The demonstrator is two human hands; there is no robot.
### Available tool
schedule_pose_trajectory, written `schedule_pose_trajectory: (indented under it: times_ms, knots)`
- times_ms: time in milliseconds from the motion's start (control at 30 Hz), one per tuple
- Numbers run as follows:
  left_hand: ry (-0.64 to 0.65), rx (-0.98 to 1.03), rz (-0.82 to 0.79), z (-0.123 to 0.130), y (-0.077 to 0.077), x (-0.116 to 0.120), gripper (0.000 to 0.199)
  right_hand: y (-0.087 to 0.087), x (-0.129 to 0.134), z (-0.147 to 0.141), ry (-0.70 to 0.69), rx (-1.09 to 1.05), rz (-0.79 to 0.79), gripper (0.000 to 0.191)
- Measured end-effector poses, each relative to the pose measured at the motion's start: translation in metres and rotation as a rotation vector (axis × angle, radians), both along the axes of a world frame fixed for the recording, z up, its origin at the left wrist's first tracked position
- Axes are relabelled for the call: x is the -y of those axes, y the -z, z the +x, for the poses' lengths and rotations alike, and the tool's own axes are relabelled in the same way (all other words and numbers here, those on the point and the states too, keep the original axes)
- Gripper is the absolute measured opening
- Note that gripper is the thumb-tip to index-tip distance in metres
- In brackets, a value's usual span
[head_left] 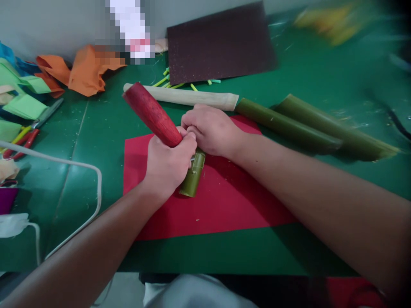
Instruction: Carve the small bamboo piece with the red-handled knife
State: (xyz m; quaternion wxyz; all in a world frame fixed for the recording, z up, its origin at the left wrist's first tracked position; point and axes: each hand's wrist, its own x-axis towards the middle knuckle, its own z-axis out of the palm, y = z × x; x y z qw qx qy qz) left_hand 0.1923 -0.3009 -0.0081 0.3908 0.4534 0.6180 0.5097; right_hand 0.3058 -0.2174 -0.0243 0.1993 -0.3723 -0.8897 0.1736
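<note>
My left hand (170, 160) is wrapped round a thick red wooden handle (154, 115), which slants up to the left. My right hand (213, 130) is closed beside it, knuckles up, over the upper end of a short green bamboo piece (192, 175). What its fingers grip is hidden. Between the left fingers and the bamboo a small bit of metal shows. Under both hands lies a red sheet (224, 205), with small shavings on it.
Behind the hands lie a pale stick (192, 97), green bamboo lengths (289, 126) and a dark brown sheet (221, 45). Orange cloth (86, 72), green pieces (25, 107), red-handled pliers (28, 143) and a white cable (80, 164) are at left.
</note>
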Motion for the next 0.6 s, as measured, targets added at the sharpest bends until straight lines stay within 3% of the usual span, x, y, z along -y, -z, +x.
schedule_pose_trajectory:
  times_ms: [200, 600]
  knots:
    - [0.022, 0.062, 0.032, -0.0054, 0.0006, -0.0066, 0.017, 0.0032, -0.0009, -0.0003, -0.001, -0.009, 0.021, 0.025]
    - [0.021, -0.059, 0.066, 0.0000, 0.0005, -0.0084, 0.017, -0.0022, 0.0021, -0.0002, -0.008, -0.012, -0.006, 0.034]
